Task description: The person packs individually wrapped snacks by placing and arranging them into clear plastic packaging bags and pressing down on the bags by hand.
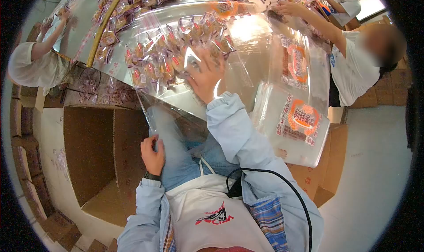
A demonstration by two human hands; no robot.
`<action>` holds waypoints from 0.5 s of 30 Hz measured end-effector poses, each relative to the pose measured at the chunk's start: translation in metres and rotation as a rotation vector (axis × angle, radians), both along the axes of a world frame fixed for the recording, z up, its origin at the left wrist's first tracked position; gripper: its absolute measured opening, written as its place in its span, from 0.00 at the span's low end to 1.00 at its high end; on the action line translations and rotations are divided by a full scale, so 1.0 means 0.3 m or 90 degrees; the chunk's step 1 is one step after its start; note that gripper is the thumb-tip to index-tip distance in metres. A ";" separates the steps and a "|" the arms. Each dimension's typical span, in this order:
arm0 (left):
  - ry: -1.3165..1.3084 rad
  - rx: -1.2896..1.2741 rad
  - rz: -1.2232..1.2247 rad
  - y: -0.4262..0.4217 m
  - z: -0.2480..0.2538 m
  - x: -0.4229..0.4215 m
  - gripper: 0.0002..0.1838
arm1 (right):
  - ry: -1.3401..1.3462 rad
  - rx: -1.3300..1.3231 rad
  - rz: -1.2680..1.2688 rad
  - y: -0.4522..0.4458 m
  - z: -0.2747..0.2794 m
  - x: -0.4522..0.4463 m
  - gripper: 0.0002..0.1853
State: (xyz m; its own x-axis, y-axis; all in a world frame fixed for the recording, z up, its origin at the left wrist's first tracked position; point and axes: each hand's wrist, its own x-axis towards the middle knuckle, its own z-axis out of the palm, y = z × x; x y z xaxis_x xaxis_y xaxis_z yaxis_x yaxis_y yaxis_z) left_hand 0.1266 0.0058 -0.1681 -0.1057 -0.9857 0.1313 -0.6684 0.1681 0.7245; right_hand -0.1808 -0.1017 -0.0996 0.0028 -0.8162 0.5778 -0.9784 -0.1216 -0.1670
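My left hand (153, 155) is low in front of my lap, its fingers curled on the edge of a clear plastic bag (152, 115). The bag's film stretches from there up onto the table. My right hand (206, 73) reaches forward with fingers spread, partly behind shiny film, beside rows of small wrapped snack packets (165, 66). Glare blurs its fingertips, and I see nothing gripped in it. Right of this arm lies a stack of clear printed bags (300, 119) with orange and red lettering.
More packets (132, 4) are heaped along the far side, beside a yellow pole (104, 28). One person (357, 62) reaches in from the right, another (39, 66) works at left. Open cardboard boxes (90, 150) stand below the table edge.
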 end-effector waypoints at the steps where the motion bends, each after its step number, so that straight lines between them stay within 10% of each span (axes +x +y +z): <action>1: -0.067 -0.058 -0.058 -0.012 -0.003 -0.011 0.10 | 0.031 -0.008 0.024 -0.019 -0.010 0.010 0.28; 15: -0.325 -0.138 -0.047 -0.268 -0.146 -0.159 0.21 | -0.049 -0.100 0.074 -0.091 -0.012 0.059 0.24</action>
State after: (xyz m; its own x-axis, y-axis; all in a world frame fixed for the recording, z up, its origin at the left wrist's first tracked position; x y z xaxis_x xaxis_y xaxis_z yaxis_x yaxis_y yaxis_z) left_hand 0.0789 -0.0745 -0.2118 -0.2765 -0.9294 0.2444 -0.9061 0.3369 0.2560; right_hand -0.1630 -0.1290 -0.1031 0.0425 -0.7131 0.6998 -0.9414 -0.2632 -0.2110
